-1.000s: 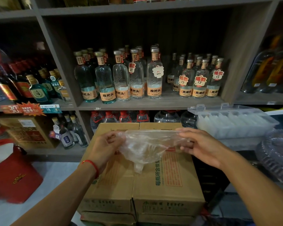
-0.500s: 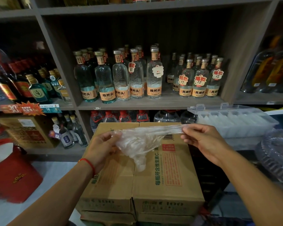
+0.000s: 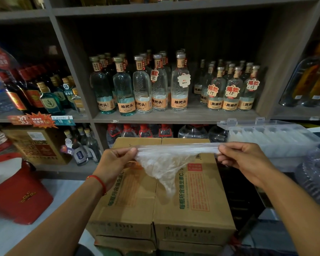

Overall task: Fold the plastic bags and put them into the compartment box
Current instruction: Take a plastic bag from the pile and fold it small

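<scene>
Two hands pinch one plastic bag (image 3: 166,163) taut above cardboard boxes (image 3: 155,209) | left hand (image 3: 115,163) fingers closed on its 9 o'clock end; right hand (image 3: 244,159) on 3 o'clock end | compartment box (image 3: 277,139) at 2 o'clock, lid open

At lower left of the frame the red bag (image 3: 17,196) is blurred; the compartment box (image 3: 270,139) contents, at right, look too hazy to tell.

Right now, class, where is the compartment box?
In the head view, the compartment box sits at right, just behind the right hand, below the bottle shelf and beside the cardboard cartons.
</scene>
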Available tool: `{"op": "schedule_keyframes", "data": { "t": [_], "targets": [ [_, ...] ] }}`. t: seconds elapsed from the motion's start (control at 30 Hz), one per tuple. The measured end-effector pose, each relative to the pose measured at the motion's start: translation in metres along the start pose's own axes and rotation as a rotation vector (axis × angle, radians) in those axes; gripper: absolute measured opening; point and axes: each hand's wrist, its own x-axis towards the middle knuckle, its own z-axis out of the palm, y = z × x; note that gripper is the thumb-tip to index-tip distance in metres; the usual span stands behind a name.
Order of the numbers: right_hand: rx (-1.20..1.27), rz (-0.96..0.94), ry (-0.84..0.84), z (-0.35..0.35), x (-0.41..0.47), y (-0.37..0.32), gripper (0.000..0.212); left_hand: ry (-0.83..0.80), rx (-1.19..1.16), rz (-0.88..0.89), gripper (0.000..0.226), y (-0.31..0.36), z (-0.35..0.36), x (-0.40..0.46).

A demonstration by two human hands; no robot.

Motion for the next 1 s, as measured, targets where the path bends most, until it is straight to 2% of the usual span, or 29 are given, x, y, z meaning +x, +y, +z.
{"op": "schedule_keyframes", "data": {
  "t": [0.13,0.3,0.33,0.4,0.47,0.53,0.6,0.67,0.7,0.73,0.77,0.87,1.0],
  "targets": [
    [0.037,0.085,-0.061,-0.001,0.002,0.002,0.013,0.011,-0.063,-0.071,0.022,-0.005,-0.001,0.004],
    [-0.048,0.039,0.091,0.021,0.002,0.005,0.013,0.102,-0.014,-0.165,0.027,-0.016,0.006,0.011],
    [-0.178,-0.031,0.15,0.028,-0.001,0.004,0.012,0.138,-0.009,-0.196,0.03,-0.019,0.008,0.012],
    [-0.605,-0.284,0.235,0.044,-0.011,0.0,0.017,0.234,-0.01,-0.27,0.032,-0.024,0.011,0.016],
    [-0.773,-0.496,0.165,0.064,-0.026,-0.003,0.027,0.302,-0.034,-0.355,0.024,-0.026,0.012,0.018],
    [-0.766,-0.563,0.043,0.083,-0.04,-0.005,0.029,0.331,-0.049,-0.427,0.019,-0.026,0.012,0.018],
    [-0.829,-0.521,-0.117,0.099,-0.049,-0.001,0.041,0.346,-0.075,-0.477,0.017,-0.024,0.011,0.017],
    [-0.937,-0.383,-0.294,0.111,-0.054,0.007,0.069,0.321,-0.13,-0.526,0.016,-0.02,0.011,0.014],
    [-0.994,-0.334,-0.348,0.117,-0.055,0.013,0.081,0.295,-0.158,-0.546,0.016,-0.018,0.01,0.012],
    [-1.041,-0.321,-0.369,0.122,-0.056,0.019,0.083,0.266,-0.179,-0.559,0.017,-0.015,0.009,0.008],
    [-1.047,-0.334,-0.362,0.125,-0.055,0.023,0.075,0.243,-0.182,-0.564,0.017,-0.013,0.008,0.006],
    [-0.862,-0.323,-0.286,0.123,-0.041,0.021,0.036,0.226,-0.125,-0.564,0.018,-0.009,0.0,0.001],
    [-0.703,-0.258,-0.257,0.106,-0.028,0.006,0.02,0.278,-0.065,-0.568,0.018,-0.007,-0.018,-0.001]
  ]
}}
